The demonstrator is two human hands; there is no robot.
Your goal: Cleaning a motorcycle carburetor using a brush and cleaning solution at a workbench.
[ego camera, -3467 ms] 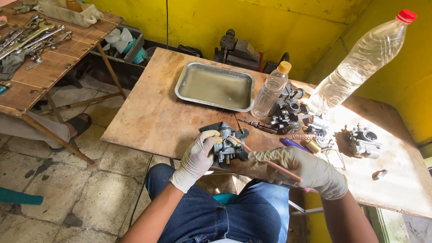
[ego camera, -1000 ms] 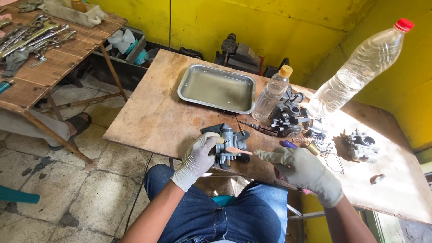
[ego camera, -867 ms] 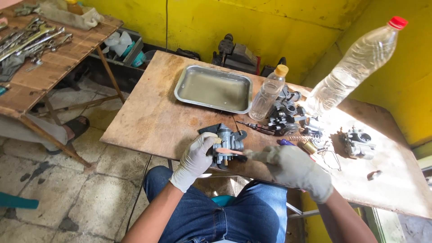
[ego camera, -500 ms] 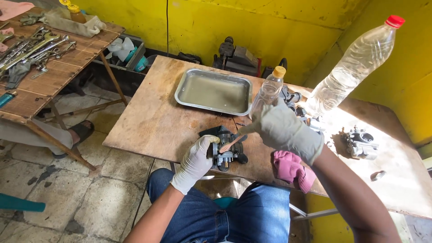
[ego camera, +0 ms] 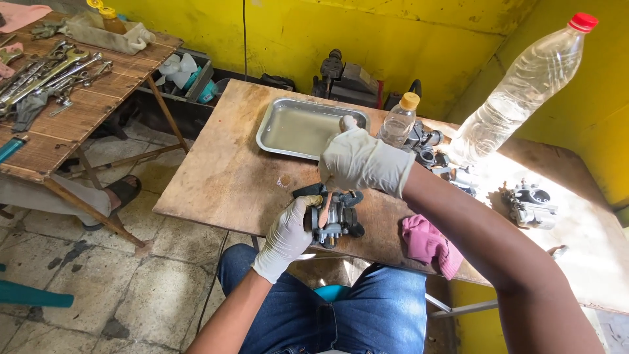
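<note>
Grey metal carburetor (ego camera: 335,219) sits at the tabletop's (ego camera: 223,183) near edge, gripped by the gloved left hand (ego camera: 288,233). Above it, the gloved right hand (ego camera: 363,160) pinches a small brush (ego camera: 324,210). Beyond lies a steel tray (ego camera: 308,128); a pink rag (ego camera: 429,242) lies right.

Both hands wear thin, matt whitish rubber gloves: the left hand (ego camera: 287,233) at lower centre, the right hand (ego camera: 360,160) above it. The carburettor (ego camera: 335,216) between them is dull grey cast metal with black parts. The table (ego camera: 223,177) is rough, stained plywood. The tray (ego camera: 303,126) at upper centre is shiny metal. The pink rag (ego camera: 429,242) is soft cloth.
</note>
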